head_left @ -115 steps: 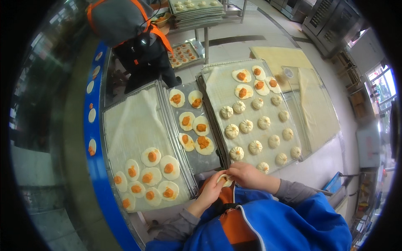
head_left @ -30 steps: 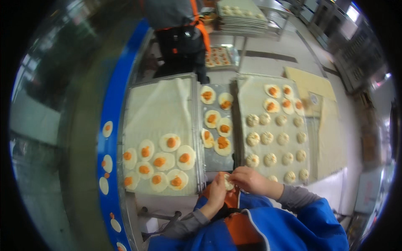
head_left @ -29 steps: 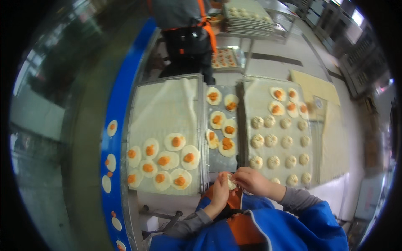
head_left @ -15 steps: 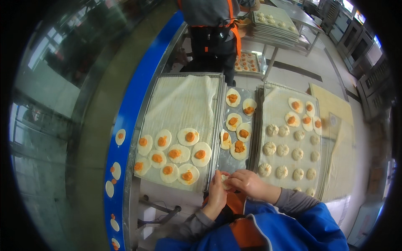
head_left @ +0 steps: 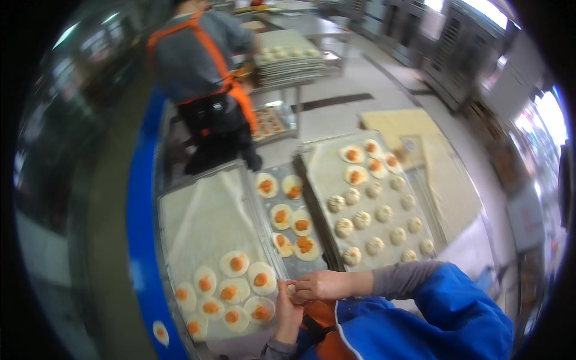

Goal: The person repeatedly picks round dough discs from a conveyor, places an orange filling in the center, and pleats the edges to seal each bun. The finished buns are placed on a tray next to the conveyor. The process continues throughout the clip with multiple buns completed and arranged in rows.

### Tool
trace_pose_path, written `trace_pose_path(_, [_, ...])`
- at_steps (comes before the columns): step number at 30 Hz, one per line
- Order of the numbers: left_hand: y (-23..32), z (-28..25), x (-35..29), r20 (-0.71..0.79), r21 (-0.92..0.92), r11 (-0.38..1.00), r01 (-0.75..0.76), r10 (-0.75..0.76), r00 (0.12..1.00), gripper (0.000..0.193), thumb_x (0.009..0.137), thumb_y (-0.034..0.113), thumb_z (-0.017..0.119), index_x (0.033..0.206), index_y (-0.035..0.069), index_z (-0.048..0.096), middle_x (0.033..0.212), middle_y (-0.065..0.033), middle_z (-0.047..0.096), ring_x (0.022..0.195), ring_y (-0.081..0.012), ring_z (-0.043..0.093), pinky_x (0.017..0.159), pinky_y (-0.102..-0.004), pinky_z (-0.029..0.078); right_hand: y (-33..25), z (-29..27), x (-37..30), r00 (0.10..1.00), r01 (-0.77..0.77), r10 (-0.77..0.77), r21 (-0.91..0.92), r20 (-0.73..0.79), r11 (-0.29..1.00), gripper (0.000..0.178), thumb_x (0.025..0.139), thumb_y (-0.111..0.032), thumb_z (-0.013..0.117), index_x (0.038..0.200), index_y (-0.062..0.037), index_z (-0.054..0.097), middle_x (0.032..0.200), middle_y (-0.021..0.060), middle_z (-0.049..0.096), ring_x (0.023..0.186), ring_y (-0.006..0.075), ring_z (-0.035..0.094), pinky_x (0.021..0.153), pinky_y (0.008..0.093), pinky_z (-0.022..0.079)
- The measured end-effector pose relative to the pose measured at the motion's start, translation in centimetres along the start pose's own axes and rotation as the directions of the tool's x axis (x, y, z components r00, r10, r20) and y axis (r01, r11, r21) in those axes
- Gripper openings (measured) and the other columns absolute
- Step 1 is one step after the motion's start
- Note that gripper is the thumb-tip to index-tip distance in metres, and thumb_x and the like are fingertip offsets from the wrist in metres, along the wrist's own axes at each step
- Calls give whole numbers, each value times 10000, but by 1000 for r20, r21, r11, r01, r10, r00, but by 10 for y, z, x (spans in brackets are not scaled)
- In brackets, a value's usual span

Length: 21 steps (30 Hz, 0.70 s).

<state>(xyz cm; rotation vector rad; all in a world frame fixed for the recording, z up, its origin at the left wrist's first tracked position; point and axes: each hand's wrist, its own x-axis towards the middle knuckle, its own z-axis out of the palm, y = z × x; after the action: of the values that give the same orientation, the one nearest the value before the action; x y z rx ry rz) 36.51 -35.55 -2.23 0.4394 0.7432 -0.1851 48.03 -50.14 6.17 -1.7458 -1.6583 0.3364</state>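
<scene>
Close to my body, my left hand cups a small filled bun of pale dough. The fingers of my right hand pinch its top edge, and they hide most of it. Just ahead on the left lies a cloth-lined tray with several flat dough rounds topped with orange filling. Between the trays, more filled rounds rest on a grey surface. To the right, another lined tray bears rows of pleated buns, with several unfolded filled rounds at its far end.
A blue conveyor belt runs along the left, carrying a dough round. Ahead, a person in orange straps stands beside stacked trays. A lower tray of filled rounds sits behind. Pale cloth-covered boards lie at right.
The view has swung to the right, so the trays and belt appear further left and tilted. Both my hands stay together on the bun. The person ahead now shows more fully.
</scene>
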Motion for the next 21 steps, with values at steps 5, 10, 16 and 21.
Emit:
trace_pose_path(5, [-1, 26, 23, -18, 59, 998, 30, -29, 999, 423, 1067, 510, 456, 962, 126, 602, 865, -27, 640, 775, -172, 641, 618, -322, 523, 6, -1, -17, 985, -93, 76, -105, -157, 990, 206, 875, -139, 611, 1052, -34, 603, 1018, 126, 590, 906, 316, 610, 798, 407, 528])
trace_pose_path(10, [-16, 69, 54, -15, 67, 997, 49, -48, 999, 399, 1059, 509, 464, 968, 143, 593, 899, -55, 653, 752, -221, 655, 576, -339, 510, 66, -46, -79, 842, -332, 277, -39, -464, 943, 495, 868, -180, 748, 1339, -129, 603, 1087, 134, 608, 981, 338, 623, 823, 435, 529])
trace_pose_path(16, [-34, 115, 77, -32, 180, 983, 24, -19, 999, 398, 1079, 475, 415, 977, 124, 572, 926, -95, 643, 751, -273, 662, 562, -363, 498, 240, -152, -184, 309, -912, 710, 16, -633, 411, 201, 860, -90, 653, 1039, -111, 742, 925, 88, 672, 900, 303, 658, 775, 414, 540])
trace_pose_path(21, [-46, 144, 93, 15, 188, 982, 3, -6, 1000, 385, 1084, 461, 410, 1005, 121, 575, 955, -91, 646, 790, -271, 666, 586, -358, 500, 286, -156, -206, 437, -881, 753, -65, -492, 468, 137, 881, -136, 645, 977, -103, 738, 960, 85, 680, 927, 304, 662, 776, 418, 545])
